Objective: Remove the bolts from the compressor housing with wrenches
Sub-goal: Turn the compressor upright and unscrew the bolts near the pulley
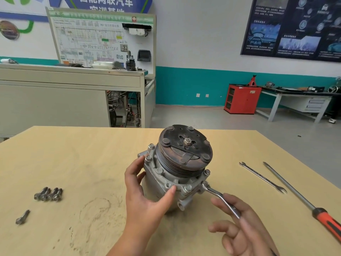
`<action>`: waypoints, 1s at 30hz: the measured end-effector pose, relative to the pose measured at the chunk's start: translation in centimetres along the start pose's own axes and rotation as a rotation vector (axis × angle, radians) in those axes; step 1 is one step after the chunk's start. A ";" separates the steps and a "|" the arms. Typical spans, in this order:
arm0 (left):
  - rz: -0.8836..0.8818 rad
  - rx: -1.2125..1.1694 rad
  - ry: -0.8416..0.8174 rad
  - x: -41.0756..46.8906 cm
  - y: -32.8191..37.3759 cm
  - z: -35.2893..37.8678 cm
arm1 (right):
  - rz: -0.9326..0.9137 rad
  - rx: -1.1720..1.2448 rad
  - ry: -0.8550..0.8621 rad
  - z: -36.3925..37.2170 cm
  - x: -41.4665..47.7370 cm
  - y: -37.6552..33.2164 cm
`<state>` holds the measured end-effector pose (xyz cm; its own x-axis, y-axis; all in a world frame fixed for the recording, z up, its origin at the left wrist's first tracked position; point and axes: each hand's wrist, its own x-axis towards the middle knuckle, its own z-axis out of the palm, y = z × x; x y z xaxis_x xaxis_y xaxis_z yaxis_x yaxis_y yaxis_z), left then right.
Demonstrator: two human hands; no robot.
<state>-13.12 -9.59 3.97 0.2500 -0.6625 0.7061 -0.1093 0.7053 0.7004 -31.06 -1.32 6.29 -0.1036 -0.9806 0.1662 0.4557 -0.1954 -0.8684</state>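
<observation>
The grey compressor stands on the wooden table with its dark rusty pulley facing up. Several bolts sit around its flange. My left hand grips the housing's left side, thumb on the flange rim. My right hand holds the handle of an offset ring wrench, whose head sits on a bolt at the flange's right front corner.
Several removed bolts lie in a cluster at the left, one more bolt nearer the front edge. To the right lie an open-end wrench and a long orange-handled screwdriver. Benches and a red cabinet stand beyond.
</observation>
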 end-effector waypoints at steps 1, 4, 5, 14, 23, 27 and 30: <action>-0.004 -0.003 0.002 0.0 -0.1 0.0 | -0.037 -0.034 -0.006 0.8 -0.3 0.0; -0.009 -0.009 0.005 0.0 -0.2 -0.1 | -0.066 -0.155 -0.006 2.6 -0.9 0.4; -0.010 -0.008 0.006 0.1 -0.2 0.0 | -0.069 -0.145 -0.026 2.9 -1.3 0.3; 0.000 -0.001 0.003 0.1 0.0 0.0 | -0.267 -0.422 -0.036 3.5 -0.8 -1.0; 0.001 0.011 -0.002 0.0 0.2 0.0 | -0.438 -0.600 -0.113 3.1 -0.1 -1.1; -0.003 0.010 -0.005 0.0 0.2 0.1 | -0.404 -0.505 -0.091 2.6 -0.5 0.8; -0.010 -0.007 -0.004 0.0 0.3 0.1 | -0.244 -0.310 -0.093 1.7 0.0 1.3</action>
<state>-13.26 -9.42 4.21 0.2475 -0.6704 0.6995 -0.1002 0.7004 0.7067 -29.00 -1.58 5.98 -0.0893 -0.9057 0.4144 0.1377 -0.4233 -0.8955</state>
